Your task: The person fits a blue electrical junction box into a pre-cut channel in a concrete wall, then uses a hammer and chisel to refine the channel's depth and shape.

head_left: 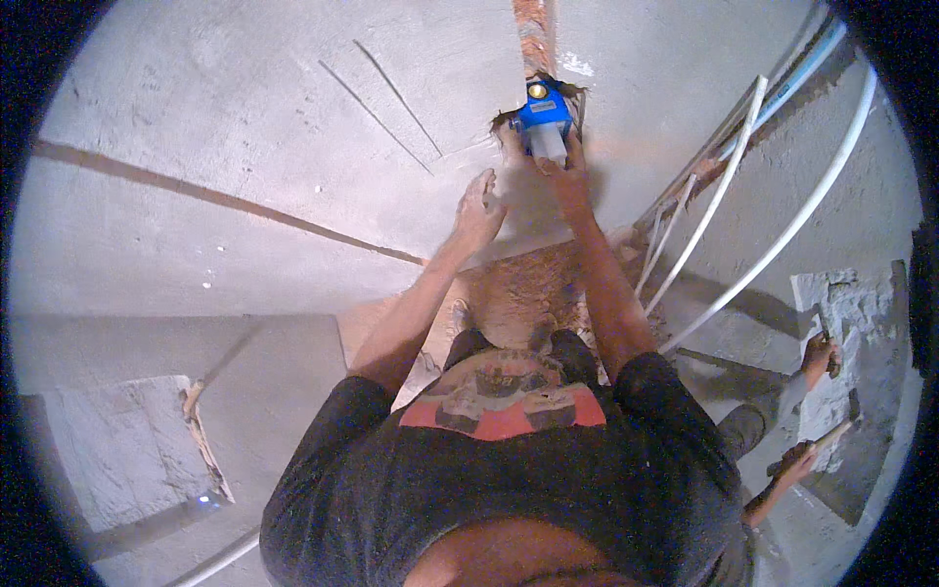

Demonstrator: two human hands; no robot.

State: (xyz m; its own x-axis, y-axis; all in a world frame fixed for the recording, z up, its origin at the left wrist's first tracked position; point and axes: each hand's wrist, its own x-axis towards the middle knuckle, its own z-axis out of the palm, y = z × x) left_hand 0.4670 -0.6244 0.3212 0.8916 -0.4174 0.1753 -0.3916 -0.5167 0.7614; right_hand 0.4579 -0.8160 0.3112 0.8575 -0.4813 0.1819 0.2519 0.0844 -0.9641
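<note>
A blue plumbing box (546, 111) with a round brass fitting and a pale, translucent front part sits in a rough-edged hole in the grey wall. My right hand (566, 176) reaches up to the box, its fingers closed around the lower end at the pale part. Some of those fingers are hidden behind the box. Lower and to the left, my left hand (479, 208) is held near the wall with its fingers apart and nothing in it.
A cut channel (531, 39) runs up from the hole. White pipes (802, 215) and a blue pipe (782, 93) lean at the right. Beyond them a co-worker's hands (820, 357) work with tools on a plastered patch (841, 303). A rough opening (127, 440) shows lower left.
</note>
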